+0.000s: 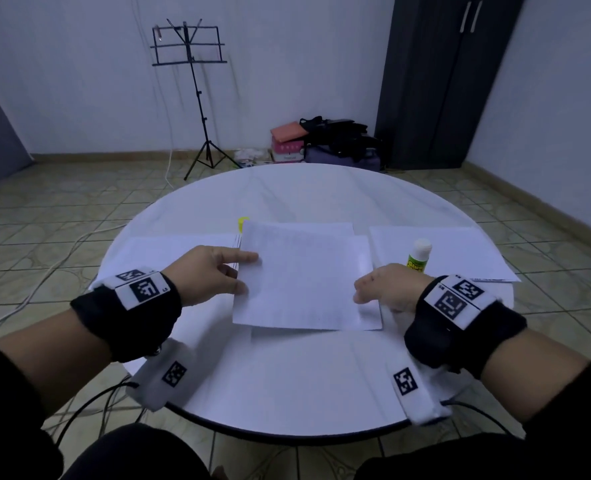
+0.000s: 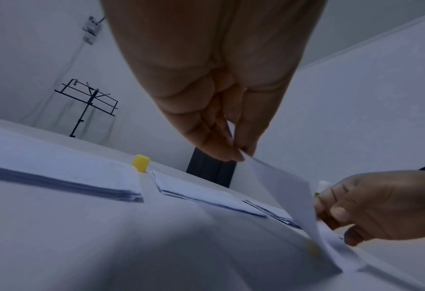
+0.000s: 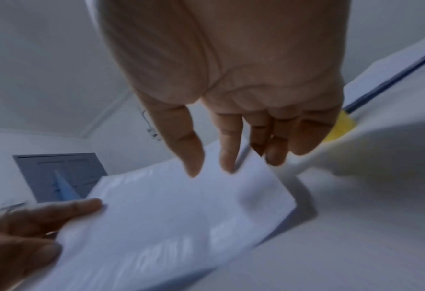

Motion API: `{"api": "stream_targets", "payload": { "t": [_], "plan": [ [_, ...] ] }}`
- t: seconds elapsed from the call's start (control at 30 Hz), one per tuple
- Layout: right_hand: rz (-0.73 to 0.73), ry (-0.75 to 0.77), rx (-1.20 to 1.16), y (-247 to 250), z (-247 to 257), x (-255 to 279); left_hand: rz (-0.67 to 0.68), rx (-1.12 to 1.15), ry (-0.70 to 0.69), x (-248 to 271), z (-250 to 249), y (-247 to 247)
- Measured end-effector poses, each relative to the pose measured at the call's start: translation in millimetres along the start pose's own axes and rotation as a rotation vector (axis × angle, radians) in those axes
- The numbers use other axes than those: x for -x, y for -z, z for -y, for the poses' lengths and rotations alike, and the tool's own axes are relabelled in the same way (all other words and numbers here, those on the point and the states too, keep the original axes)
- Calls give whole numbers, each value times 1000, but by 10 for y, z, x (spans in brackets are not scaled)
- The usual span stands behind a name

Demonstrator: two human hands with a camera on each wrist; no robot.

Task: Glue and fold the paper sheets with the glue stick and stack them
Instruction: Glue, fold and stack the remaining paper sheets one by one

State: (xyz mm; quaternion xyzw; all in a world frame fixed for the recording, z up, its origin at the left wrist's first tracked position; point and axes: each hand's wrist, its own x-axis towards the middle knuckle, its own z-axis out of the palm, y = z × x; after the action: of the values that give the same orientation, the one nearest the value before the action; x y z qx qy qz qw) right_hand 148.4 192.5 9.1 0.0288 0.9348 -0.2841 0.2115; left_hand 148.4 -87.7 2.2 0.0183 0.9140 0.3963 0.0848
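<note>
Flanking the held sheet (image 1: 301,278): paper stacks (image 1: 169,251), glue stick (image 1: 418,256), yellow cap (image 1: 243,222).

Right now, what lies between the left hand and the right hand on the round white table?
In the head view, only the white paper sheet spans the gap: the left hand pinches its left edge, and the right hand is at its right edge.

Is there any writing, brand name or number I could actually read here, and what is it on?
Green-and-yellow label on the white glue stick: lettering too blurred to read.
White paper sheet held by both hands: faint print lines, unreadable.
Black-and-white square-code tags on the wristbands: patterns only; a tiny mark beside one is illegible.
</note>
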Motion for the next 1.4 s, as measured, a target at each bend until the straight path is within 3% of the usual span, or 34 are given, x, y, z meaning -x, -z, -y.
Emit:
{"api": "stream_targets", "payload": {
  "t": [0.13, 0.23, 0.47, 0.77, 1.13, 1.4],
  "plan": [
    [-138, -14, -5, -3, 144, -148, -71, -6, 35, -198, -43, 3],
    [-130, -16, 32, 34, 260, -315, -80, -83, 44, -488, -132, 10],
    [-86, -86, 250, 137, 504, -813, 94, -401, 156, -1184, -212, -86],
    [-18, -167, 488, 187, 519, -1202, 221, -751, 231, -1536, -242, -283],
    [-17, -97, 539, 140, 512, -1213, 217, -817, 225, -1412, -321, -310],
    [-42, -61, 569, -2, 531, -926, 150, -894, 148, -1176, -421, -460]
  ]
}}
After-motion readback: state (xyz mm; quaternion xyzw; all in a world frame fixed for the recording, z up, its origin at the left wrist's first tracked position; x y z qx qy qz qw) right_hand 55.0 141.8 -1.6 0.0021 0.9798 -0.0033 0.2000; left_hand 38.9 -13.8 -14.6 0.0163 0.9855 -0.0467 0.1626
